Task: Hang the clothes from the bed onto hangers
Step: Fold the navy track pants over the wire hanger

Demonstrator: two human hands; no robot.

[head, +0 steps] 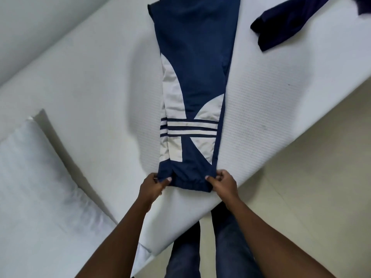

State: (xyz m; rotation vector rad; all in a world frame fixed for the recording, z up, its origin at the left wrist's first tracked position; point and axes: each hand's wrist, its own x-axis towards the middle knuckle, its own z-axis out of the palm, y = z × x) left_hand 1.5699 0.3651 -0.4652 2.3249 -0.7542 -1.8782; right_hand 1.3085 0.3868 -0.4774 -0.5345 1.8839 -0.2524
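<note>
Blue track pants [196,63] with white panels and stripes lie stretched out lengthwise on the white bed [96,93], legs stacked one on the other. Their elastic cuffs are at the bed's near edge. My left hand [154,185] pinches the left corner of the cuffs. My right hand [221,182] pinches the right corner. The waist end runs out of the top of the head view. No hanger is in view.
A dark navy garment [297,23] lies on the bed at the top right. A white pillow [38,177] sits at the left. Pale floor [301,187] lies to the right of the bed, with my jeans-clad legs [210,247] beside the bed edge.
</note>
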